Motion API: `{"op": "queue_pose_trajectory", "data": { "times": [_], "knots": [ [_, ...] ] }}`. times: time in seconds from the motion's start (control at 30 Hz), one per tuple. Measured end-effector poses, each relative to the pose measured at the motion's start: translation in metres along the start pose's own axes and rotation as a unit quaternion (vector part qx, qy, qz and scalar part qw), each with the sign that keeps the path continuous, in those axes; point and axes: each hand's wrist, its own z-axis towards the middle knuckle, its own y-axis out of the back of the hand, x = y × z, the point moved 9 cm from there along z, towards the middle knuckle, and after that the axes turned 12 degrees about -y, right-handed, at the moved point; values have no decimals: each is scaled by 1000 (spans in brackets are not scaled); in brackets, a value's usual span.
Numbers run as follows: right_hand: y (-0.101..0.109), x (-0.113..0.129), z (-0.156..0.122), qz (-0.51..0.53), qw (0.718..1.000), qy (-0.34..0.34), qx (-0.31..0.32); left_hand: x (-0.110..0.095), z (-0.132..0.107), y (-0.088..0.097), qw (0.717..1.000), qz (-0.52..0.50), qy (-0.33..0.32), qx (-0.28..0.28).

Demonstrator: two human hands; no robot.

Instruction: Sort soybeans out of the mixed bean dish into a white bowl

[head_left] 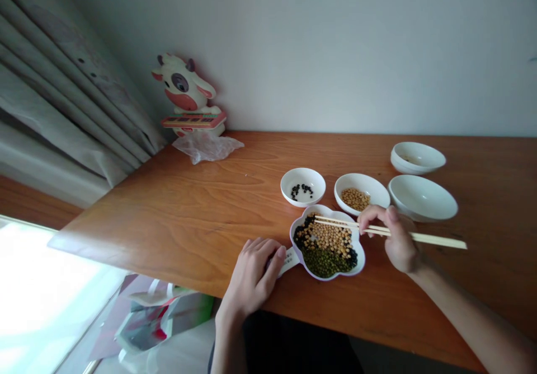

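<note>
My left hand (257, 273) is closed around the handle of a flower-shaped dish (361, 259) near the table's front edge. Yellow soybeans (333, 239), green mung beans (325, 263) and black beans (298, 235) lie in the dish. In my right hand (394, 237) is a pair of chopsticks (436, 241), their tips over the dish's upper left part among the beans. Just behind the dish, one white bowl (302, 201) holds several black beans (301, 191). A second white bowl (380, 192) holds soybeans (354, 199), partly behind my right hand.
Two more white bowls stand at the right, a nearer one (423, 197) and a farther one (419, 167) with something small inside. A cow-shaped toy keyboard (188, 97) and a clear plastic bag (207, 146) sit at the back left. A curtain (67, 88) hangs left.
</note>
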Motion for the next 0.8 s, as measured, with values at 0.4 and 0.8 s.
{"op": "queue_pose_trajectory", "data": {
  "times": [0.4,0.8],
  "knots": [
    [2,6,-3,3,1000,16,-5,-5,3,1,1000,-17,-22,-15],
    [5,21,-7,30,999,18,-13,-14,3,5,996,-64,-62,-2]
  ]
}}
